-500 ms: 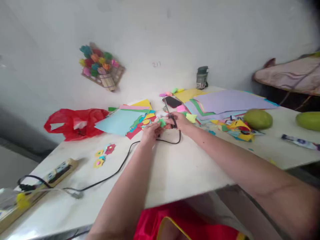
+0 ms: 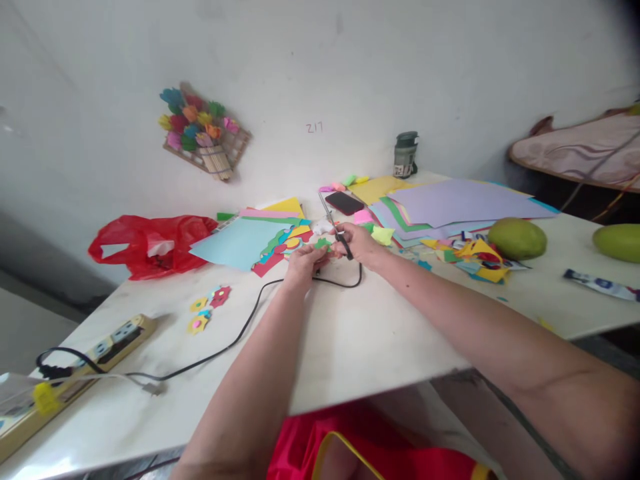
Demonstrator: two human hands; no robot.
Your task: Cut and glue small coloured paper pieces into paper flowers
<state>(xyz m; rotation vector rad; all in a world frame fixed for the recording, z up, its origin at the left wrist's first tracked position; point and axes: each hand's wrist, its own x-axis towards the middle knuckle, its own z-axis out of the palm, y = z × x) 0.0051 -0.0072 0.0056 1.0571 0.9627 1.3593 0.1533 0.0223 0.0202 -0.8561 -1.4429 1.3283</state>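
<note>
My right hand point(image 2: 357, 243) is closed round the dark handles of a pair of scissors point(image 2: 328, 209), whose metal blades point away toward the wall. Between the fingertips of my left hand point(image 2: 303, 261) is a small green paper piece point(image 2: 323, 244), close beside the scissors. Just behind my left hand lie cut coloured paper strips point(image 2: 280, 248) and a light blue sheet point(image 2: 237, 241). A black cable point(image 2: 265, 288) passes under my wrists. Off to the left sit several small paper flowers point(image 2: 220, 297) in yellow and red.
Left are a red plastic bag point(image 2: 135, 257) and a power strip point(image 2: 113, 347). At the back lie a phone point(image 2: 345, 203), highlighters point(image 2: 350, 180) and purple paper point(image 2: 460, 200). Right are paper scraps point(image 2: 480, 257), green fruits point(image 2: 517, 239) and a glue tube point(image 2: 600, 285).
The scissor blades have swung slightly to the left, and the green paper piece has turned a little between my fingers. Both hands stay in nearly the same place.
</note>
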